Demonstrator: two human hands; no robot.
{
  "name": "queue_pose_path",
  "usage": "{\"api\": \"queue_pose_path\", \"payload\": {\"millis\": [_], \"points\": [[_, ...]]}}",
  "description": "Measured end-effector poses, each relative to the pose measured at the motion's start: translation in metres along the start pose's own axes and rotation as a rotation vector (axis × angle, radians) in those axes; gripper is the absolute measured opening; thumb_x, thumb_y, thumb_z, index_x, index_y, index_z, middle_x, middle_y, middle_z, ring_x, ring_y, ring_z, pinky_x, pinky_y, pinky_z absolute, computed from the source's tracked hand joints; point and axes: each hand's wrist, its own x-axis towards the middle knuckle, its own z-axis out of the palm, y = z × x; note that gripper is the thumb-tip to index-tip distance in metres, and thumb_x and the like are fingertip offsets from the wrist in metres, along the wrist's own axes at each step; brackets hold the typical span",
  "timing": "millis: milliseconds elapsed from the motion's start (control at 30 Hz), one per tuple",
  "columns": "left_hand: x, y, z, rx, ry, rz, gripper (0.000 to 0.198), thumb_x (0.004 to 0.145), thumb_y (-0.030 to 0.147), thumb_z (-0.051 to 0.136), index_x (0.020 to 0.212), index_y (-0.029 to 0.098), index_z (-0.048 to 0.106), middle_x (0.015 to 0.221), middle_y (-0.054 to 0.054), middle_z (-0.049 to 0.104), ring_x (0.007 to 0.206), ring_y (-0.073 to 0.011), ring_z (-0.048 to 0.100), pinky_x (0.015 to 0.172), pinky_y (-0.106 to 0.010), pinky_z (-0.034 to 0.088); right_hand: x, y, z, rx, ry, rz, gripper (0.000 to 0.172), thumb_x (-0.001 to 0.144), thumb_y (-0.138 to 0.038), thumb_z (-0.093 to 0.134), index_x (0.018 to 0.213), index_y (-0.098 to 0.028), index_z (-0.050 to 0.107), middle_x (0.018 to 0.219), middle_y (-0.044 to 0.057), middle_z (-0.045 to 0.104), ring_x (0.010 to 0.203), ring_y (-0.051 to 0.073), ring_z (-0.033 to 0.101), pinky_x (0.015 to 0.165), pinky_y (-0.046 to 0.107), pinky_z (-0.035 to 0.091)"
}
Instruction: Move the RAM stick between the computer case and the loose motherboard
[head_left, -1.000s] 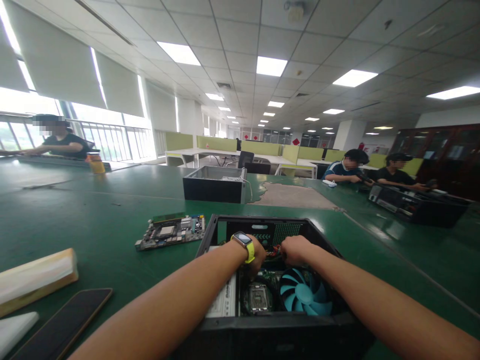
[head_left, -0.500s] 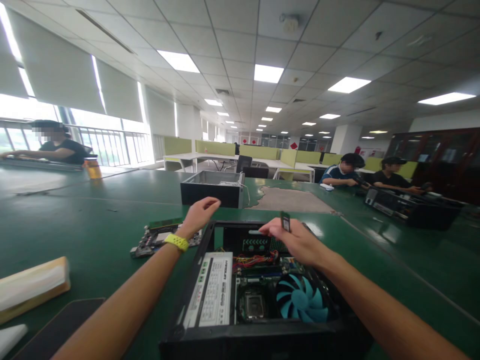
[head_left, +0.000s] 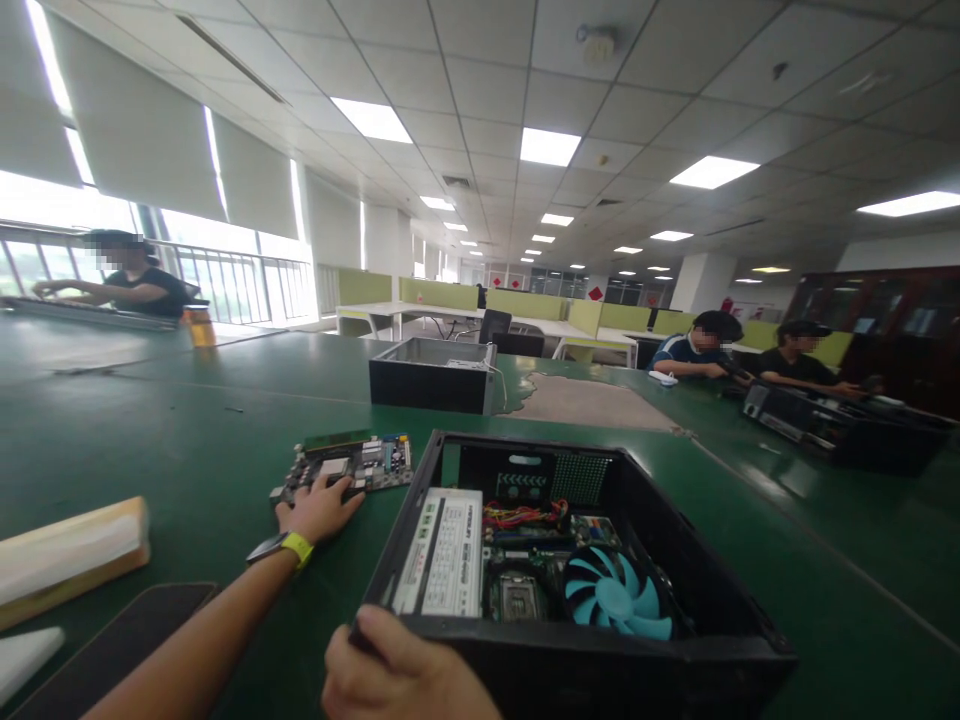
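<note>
Steadying the open computer case [head_left: 637,660] calls for firm, even pressure: the right hand [head_left: 409,665] curls its fingers snugly round the near left corner. Beyond, left of the case, the left hand [head_left: 319,512] spreads its fingers loosely over the motherboard [head_left: 381,462], where a light touch seems wise.

Ceiling panels [head_left: 550,147] lit; left windows [head_left: 52,203] blown out; glare on green tabletop [head_left: 217,450]; frame edges stretched.
</note>
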Motion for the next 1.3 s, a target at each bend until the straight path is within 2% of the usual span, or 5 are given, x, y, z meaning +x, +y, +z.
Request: {"api": "queue_pose_path", "payload": {"millis": [267,700,900,1033,1300], "points": [[-0.068,0.06,-0.002,0.013,0.02,0.148,0.061,0.079,0.063,0.035,0.126,0.027,0.051,0.137,-0.016,0.039,0.117,-0.0436,0.04,0.087,-0.064,0.028,-0.072,0.087,0.029,0.054,-0.286,0.507,0.033,0.081,-0.039,0.053,0.096,-0.014,0.068,0.116,0.011,0.061,0.128,0.021,0.035,0.115,0.042,0.005],[-0.189,0.132,0.001,-0.105,-0.049,0.546,0.055,0.075,0.052,0.052,0.126,0.032,0.05,0.14,-0.01,0.039,0.127,-0.0379,0.032,0.1,-0.058,0.02,-0.307,0.182,0.014,-0.346,-0.693,1.227,0.033,0.083,-0.026,0.04,0.096,-0.016,0.069,0.143,0.01,0.039,0.139,0.029,0.01,0.107,0.059,0.001],[-0.217,0.153,0.009,-0.115,-0.184,0.675,0.075,0.066,0.068,0.054,0.132,0.034,0.044,0.143,-0.014,0.036,0.127,-0.0458,0.031,0.097,-0.064,0.021,-0.272,0.162,0.026,0.113,-0.341,1.641,0.043,0.086,-0.031,0.03,0.114,-0.019,0.06,0.1,0.01,0.068,0.092,0.024,0.063,0.081,0.039,0.045],[-0.229,0.165,0.013,-0.049,-0.248,0.685,0.088,0.059,0.064,0.064,0.137,0.034,0.037,0.145,-0.018,0.032,0.126,-0.0477,0.031,0.096,-0.065,0.023,-0.217,0.112,0.045,0.444,-0.033,1.611,0.039,0.084,-0.037,0.033,0.099,-0.022,0.066,0.077,0.003,0.069,0.072,0.019,0.064,0.066,0.028,0.046],[-0.23,0.161,-0.015,-0.088,-0.26,0.741,0.072,0.067,0.065,0.055,0.13,0.031,0.047,0.138,-0.014,0.043,0.12,-0.0405,0.043,0.094,-0.056,0.033,-0.183,0.08,0.078,0.482,0.129,1.365,0.037,0.082,-0.026,0.037,0.101,-0.018,0.068,0.115,0.008,0.063,0.111,0.02,0.053,0.099,0.035,0.038]]}}
